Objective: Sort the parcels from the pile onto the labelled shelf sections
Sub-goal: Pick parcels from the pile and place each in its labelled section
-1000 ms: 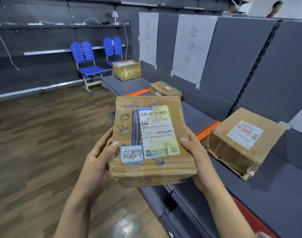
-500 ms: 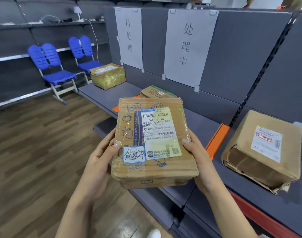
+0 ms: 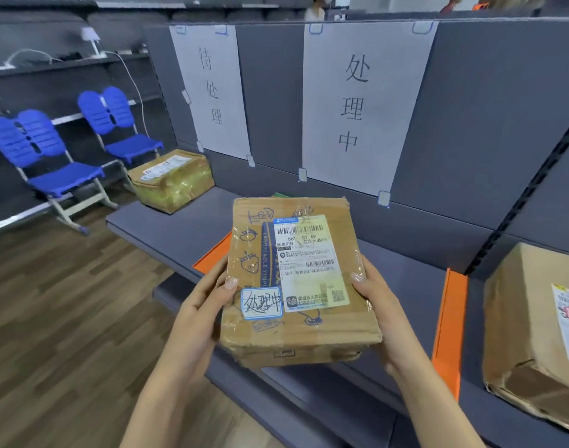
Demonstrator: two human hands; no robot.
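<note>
- A person's two hands hold a brown cardboard parcel (image 3: 296, 279) in the air, just in front of a grey shelf (image 3: 179, 227).
- The left hand (image 3: 199, 318) grasps the parcel's left edge with its thumb lying on the top face. The right hand (image 3: 383, 315) grasps the right edge the same way. The fingers underneath are hidden.
- The parcel's top face carries a shipping label (image 3: 309, 263) with barcodes. At its lower left, beside the left thumb, is a blue-bordered sticker (image 3: 261, 303) handwritten 处理中.
- The parcel hangs over the shelf section between a left orange divider (image 3: 212, 257) and a right orange divider (image 3: 448, 324).
- Above that section, a large paper sign (image 3: 360, 105) reading 处理中 is clipped to the back panel.
- A second paper sign (image 3: 212, 88), further left, reads 待处理. Below it a tape-wrapped yellowish parcel (image 3: 171, 179) rests on the shelf.
- Beyond the right orange divider a large brown box (image 3: 532, 324) with a white label sits on the shelf, cut off by the frame edge.
- Two blue chairs (image 3: 50, 156) stand on the wooden floor (image 3: 66, 318) at the left.
</note>
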